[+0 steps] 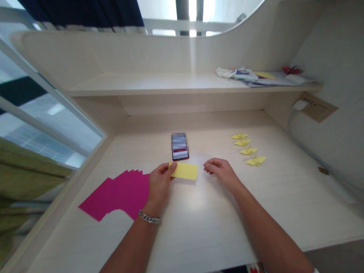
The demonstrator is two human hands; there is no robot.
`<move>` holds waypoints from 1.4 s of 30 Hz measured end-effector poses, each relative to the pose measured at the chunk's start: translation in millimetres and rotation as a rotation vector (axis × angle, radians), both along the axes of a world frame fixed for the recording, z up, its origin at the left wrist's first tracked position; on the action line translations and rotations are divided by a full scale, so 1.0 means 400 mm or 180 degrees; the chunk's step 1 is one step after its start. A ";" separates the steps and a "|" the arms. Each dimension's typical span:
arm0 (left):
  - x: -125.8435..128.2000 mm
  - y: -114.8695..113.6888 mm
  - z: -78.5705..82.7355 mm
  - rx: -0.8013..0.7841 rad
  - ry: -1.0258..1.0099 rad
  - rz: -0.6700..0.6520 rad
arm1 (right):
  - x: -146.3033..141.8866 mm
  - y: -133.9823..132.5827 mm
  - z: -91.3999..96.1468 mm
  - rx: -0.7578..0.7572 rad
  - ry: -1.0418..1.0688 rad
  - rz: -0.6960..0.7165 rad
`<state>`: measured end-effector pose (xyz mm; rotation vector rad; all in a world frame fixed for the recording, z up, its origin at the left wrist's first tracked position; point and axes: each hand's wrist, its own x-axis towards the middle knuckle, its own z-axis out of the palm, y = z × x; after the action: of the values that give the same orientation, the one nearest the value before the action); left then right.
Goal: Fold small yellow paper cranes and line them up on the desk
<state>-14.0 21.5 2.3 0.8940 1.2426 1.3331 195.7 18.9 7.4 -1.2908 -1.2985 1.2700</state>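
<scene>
Between thumb and fingers, my left hand (pixel 162 181) pinches the left end of a yellow rectangle of paper (pixel 185 171), held flat just over the desk. Just right of the paper's free end is my right hand (pixel 218 169), its fingers curled together with nothing visible in them, apart from the paper. Magenta paper sheets (pixel 119 193) lie fanned out on the left, partly covered by my left hand and wrist. Several small folded yellow paper figures (pixel 248 151), shaped like cranes, are lined up on the right. Beyond my left hand lies a phone (pixel 180 146) with its screen lit.
All this lies on a pale wooden desk (pixel 196 235). A shelf (pixel 159 81) crosses the back, with papers (pixel 267 77) piled at its right. On the right wall a cable (pixel 301 142) runs down from a plug in the socket plate (pixel 320 107). Windows stand left.
</scene>
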 end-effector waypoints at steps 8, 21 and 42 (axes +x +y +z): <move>0.012 -0.017 0.017 0.0091 0.0980 -0.0887 | -0.041 -0.015 -0.012 0.0193 -0.0134 0.0105; -0.022 -0.015 0.031 0.0391 0.1501 -0.1750 | 0.025 0.003 0.009 -0.0131 0.0317 -0.0170; 0.008 -0.019 0.018 -0.0244 0.0653 -0.1535 | -0.021 -0.024 0.009 -0.0543 0.0195 0.0586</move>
<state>-10.9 14.1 9.7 1.2073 1.1281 0.8219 187.2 9.2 11.1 -1.2608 -1.3119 1.5660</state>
